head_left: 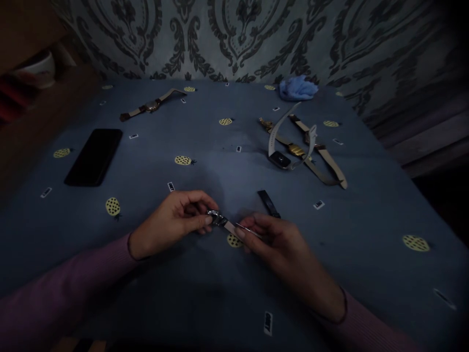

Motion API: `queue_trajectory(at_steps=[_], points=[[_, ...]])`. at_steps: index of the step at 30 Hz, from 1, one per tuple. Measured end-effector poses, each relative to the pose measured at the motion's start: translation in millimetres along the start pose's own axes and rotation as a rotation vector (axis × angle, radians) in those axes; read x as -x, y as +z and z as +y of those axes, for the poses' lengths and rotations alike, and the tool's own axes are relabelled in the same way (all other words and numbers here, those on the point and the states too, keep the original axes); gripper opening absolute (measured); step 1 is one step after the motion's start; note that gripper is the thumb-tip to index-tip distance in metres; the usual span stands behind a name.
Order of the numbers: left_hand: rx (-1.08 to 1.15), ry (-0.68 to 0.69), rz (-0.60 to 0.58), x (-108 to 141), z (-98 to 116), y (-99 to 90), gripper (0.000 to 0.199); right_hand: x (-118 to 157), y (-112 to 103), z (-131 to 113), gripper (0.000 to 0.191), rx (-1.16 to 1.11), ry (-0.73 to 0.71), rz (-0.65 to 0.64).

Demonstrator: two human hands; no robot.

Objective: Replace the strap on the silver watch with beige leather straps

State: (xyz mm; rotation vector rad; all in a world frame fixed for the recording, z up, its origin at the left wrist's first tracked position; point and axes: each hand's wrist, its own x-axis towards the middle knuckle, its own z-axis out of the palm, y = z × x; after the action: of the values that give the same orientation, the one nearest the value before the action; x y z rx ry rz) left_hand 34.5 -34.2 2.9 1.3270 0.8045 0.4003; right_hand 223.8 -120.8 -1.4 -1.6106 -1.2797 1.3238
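Watch [219, 219] is sitting pinched in left hand [176, 217]; at its four o'clock, right hand [276, 239] is gripping a tool [248, 230]; strap [268, 203] is lying at that hand's twelve o'clock.

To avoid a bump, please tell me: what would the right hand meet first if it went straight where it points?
The right hand would likely meet the watch strap first, possibly touching it now, then the left hand; depth is unclear.
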Motion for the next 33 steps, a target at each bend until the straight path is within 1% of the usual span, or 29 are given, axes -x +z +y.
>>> queue_trajectory(at_steps=[6, 12, 20, 26, 33], points=[[-0.037, 0.012, -0.004, -0.1, 0.5, 0.8, 0.011, 0.1, 0.2, -1.2, 0.027, -0.003, -0.013, 0.013], [-0.043, 0.016, 0.000, 0.0, -0.2, 1.3, 0.012, 0.0, -0.7, 0.8, 0.025, 0.015, -0.049, 0.015], [-0.044, 0.015, 0.012, 0.5, 1.1, 2.2, 0.012, 1.9, -0.4, 6.7, 0.018, 0.047, -0.054, 0.005], [-0.060, 0.030, 0.012, 0.0, 0.2, 1.8, 0.012, 4.4, -0.4, 9.6, 0.017, 0.051, -0.066, -0.002], [-0.064, 0.029, 0.010, 0.6, 0.9, 1.9, 0.012, 4.3, 0.8, 7.1, 0.018, 0.067, -0.086, 0.000]])
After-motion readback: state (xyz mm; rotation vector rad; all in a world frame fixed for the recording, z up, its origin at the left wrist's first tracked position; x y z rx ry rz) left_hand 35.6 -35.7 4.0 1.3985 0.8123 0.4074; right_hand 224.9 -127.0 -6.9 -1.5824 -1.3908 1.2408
